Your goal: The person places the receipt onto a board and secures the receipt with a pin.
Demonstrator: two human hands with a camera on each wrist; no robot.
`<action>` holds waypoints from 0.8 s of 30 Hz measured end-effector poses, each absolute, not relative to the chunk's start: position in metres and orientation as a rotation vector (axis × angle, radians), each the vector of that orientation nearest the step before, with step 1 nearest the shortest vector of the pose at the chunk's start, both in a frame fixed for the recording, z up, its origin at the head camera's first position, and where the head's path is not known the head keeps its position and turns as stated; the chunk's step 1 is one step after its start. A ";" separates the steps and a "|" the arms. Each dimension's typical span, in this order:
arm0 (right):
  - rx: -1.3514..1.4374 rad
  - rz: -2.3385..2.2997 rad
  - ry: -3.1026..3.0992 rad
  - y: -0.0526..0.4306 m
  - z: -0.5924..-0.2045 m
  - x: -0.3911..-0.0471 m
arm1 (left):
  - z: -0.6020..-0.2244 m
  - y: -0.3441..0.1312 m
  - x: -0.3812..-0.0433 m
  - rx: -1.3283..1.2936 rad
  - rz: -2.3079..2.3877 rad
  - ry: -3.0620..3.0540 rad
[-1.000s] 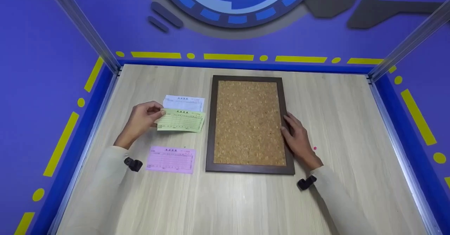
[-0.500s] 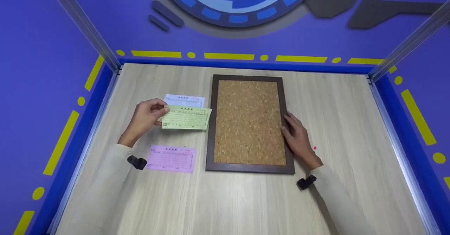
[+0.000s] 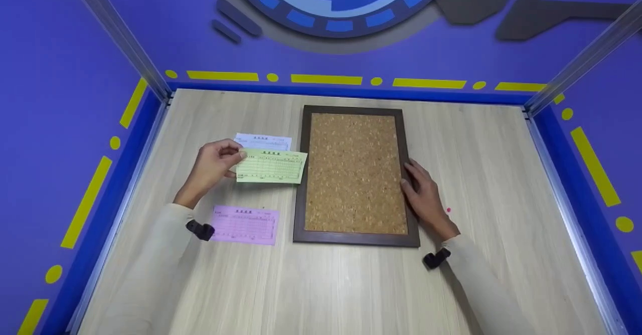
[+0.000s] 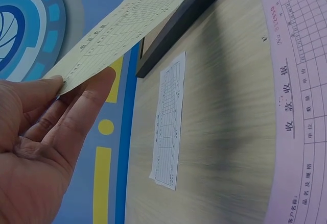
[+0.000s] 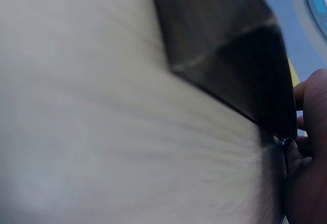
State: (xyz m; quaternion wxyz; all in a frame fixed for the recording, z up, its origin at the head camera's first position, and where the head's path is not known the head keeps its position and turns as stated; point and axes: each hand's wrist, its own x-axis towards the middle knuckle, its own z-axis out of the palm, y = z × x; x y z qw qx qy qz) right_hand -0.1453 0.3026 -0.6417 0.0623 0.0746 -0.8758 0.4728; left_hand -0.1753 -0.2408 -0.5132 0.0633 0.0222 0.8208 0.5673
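Note:
My left hand (image 3: 210,169) pinches the left edge of a green receipt slip (image 3: 271,167) between thumb and fingers. In the left wrist view that slip (image 4: 120,35) is raised off the table. Its right end overlaps the left side of a dark-framed cork board (image 3: 356,174) in the head view. A white receipt slip (image 3: 263,140) lies partly hidden behind the green one. Nearer me lies a pink receipt slip (image 3: 245,225), its left side beside my wrist camera. My right hand (image 3: 425,194) rests at the board's right side, thumb on the frame (image 5: 230,66), fingers relaxed.
The pale wood table (image 3: 321,285) bears everything. A small red dot (image 3: 449,209) shows right of my right hand. Blue walls (image 3: 150,34) with yellow marks enclose the back and sides. A black wrist camera (image 3: 200,229) sits on my left sleeve.
My left hand has carried the green slip right and slightly away from me, so its right end now overlaps the board's frame. My right hand and the board have stayed put.

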 end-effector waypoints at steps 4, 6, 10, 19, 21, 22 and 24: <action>0.215 1.431 -2.666 0.302 -0.640 -0.144 | -0.514 -0.238 -0.178 0.061 1.735 2.464; 0.214 1.433 -2.664 0.302 -0.640 -0.144 | -0.515 -0.237 -0.178 0.060 1.752 2.453; 0.231 1.422 -2.646 0.302 -0.642 -0.144 | -0.517 -0.235 -0.179 0.052 1.775 2.434; 0.248 1.407 -2.610 0.304 -0.644 -0.144 | -0.521 -0.226 -0.179 0.031 1.778 2.428; 0.250 1.407 -2.613 0.304 -0.643 -0.145 | -0.523 -0.224 -0.180 0.016 1.787 2.419; 0.253 1.408 -2.614 0.304 -0.643 -0.145 | -0.524 -0.223 -0.180 0.012 1.791 2.413; 0.255 1.413 -2.623 0.304 -0.643 -0.145 | -0.526 -0.221 -0.180 0.002 1.804 2.397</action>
